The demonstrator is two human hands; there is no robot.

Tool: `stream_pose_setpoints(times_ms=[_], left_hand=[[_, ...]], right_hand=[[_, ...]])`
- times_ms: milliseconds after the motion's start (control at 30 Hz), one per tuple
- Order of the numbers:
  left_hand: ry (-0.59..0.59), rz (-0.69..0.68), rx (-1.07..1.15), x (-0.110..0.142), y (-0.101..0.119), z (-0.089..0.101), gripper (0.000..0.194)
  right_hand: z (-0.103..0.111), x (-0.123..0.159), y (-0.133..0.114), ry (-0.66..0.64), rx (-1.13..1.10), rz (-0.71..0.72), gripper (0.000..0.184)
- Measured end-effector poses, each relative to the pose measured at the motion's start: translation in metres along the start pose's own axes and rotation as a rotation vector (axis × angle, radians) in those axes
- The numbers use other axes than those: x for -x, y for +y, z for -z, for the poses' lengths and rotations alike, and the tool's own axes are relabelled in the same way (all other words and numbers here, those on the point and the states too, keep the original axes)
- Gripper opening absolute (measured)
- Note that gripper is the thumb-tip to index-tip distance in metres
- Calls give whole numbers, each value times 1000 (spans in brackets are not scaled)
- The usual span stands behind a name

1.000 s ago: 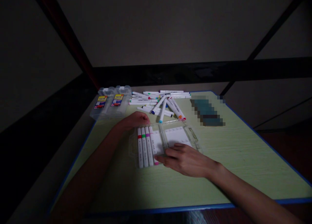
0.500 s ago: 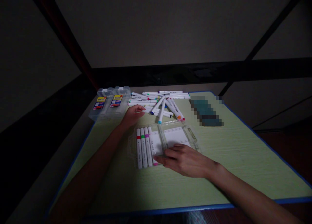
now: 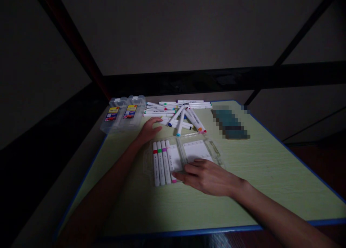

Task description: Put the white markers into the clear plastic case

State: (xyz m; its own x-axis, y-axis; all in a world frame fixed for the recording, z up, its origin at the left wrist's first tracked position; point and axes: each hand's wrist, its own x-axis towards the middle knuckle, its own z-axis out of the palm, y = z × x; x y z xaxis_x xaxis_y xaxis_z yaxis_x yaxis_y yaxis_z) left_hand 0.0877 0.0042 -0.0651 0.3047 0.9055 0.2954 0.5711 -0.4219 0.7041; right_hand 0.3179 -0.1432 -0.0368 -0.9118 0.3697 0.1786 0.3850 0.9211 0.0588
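A clear plastic marker case (image 3: 147,165) lies opened flat on the table. Its left half holds a row of several white markers with red, green, purple and pink bands. My right hand (image 3: 207,177) rests over the case's middle and right half. Its index finger is stretched out to the lower end of the pink marker (image 3: 171,165), while the other fingers bend over the case. At the near left side of a loose marker pile (image 3: 175,116), my left hand (image 3: 150,128) is open, thumb and fingers apart, with nothing visible between them.
Two closed clear cases (image 3: 123,122) with yellow and blue labels stand at the far left of the table (image 3: 256,183). A blurred-out, phone-like flat object (image 3: 229,122) lies to the right of the pile. A wall (image 3: 183,32) rises behind the table.
My left hand's thumb and fingers have spread further apart beside the pile. My right hand stays at the pink marker. The whole view has shifted slightly.
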Motion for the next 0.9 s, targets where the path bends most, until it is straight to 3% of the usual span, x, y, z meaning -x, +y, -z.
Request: stream_pose_setpoints(times_ms=[233, 467, 900], left_hand=[[-36, -55, 16, -1, 16, -5, 37], [-159, -187, -11, -2, 26, -15, 36], [-136, -197, -62, 1, 36, -19, 29]], right_hand=[[-1, 0, 0, 14, -2, 6, 31], [-1, -1, 0, 3, -4, -4, 32], [0, -1, 0, -3, 5, 2, 31]])
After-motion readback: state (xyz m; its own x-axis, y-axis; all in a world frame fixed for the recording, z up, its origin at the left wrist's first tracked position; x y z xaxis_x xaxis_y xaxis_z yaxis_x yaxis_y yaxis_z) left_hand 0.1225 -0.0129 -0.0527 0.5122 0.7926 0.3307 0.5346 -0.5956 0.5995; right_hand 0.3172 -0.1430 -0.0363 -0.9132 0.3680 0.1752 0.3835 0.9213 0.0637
